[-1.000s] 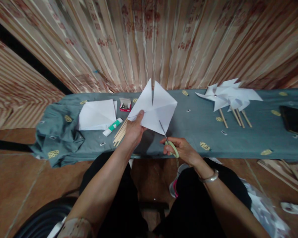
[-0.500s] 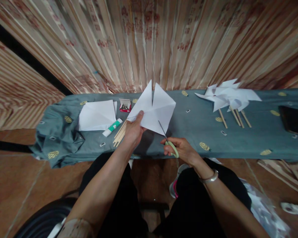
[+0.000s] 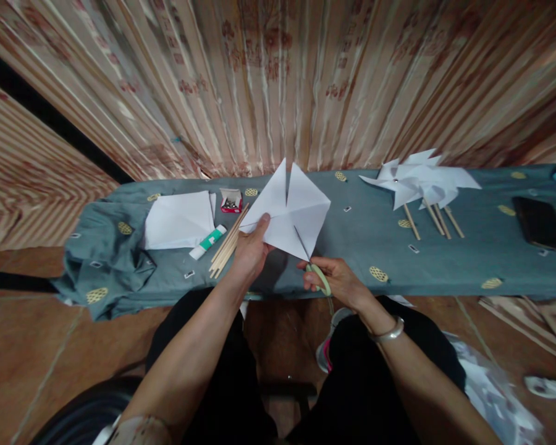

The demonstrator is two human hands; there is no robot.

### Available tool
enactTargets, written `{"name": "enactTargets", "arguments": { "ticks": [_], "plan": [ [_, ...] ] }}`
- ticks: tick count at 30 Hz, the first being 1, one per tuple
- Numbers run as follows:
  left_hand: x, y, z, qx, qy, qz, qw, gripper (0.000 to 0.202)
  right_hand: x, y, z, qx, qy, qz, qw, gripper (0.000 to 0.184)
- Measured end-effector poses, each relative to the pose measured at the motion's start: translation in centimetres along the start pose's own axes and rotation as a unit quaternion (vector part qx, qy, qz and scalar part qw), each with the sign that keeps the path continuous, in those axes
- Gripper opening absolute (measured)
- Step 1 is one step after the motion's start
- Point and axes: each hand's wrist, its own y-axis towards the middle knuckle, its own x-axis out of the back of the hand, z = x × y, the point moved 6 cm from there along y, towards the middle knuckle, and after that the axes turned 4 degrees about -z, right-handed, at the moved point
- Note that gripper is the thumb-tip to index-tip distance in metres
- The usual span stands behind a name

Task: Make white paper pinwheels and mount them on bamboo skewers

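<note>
Drawn slightly nearer, the white paper [image 3: 305, 210] sits pinched in the left hand [image 3: 251, 252], the right hand [image 3: 341, 280] closed round scissors [image 3: 323, 280], whose overlong snip could split its centre.

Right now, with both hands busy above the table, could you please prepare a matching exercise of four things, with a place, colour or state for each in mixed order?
1. scissors
2. tube
3. small box
4. phone

A. black, right of the paper pinwheels
B. in the right hand
C. open, small metal pieces inside
D. green and white, beside the wooden sticks

Pairs: 1-B, 2-D, 3-C, 4-A
</note>
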Motion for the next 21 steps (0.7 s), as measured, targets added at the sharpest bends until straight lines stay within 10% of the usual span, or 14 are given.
{"name": "enactTargets", "arguments": {
  "ticks": [21],
  "plan": [
    [0.22,0.07,0.63,0.003,0.022,0.011,1.000,0.026,0.10,0.14,0.41,0.020,-0.018,-0.004,1.000,0.048]
  ]
}}
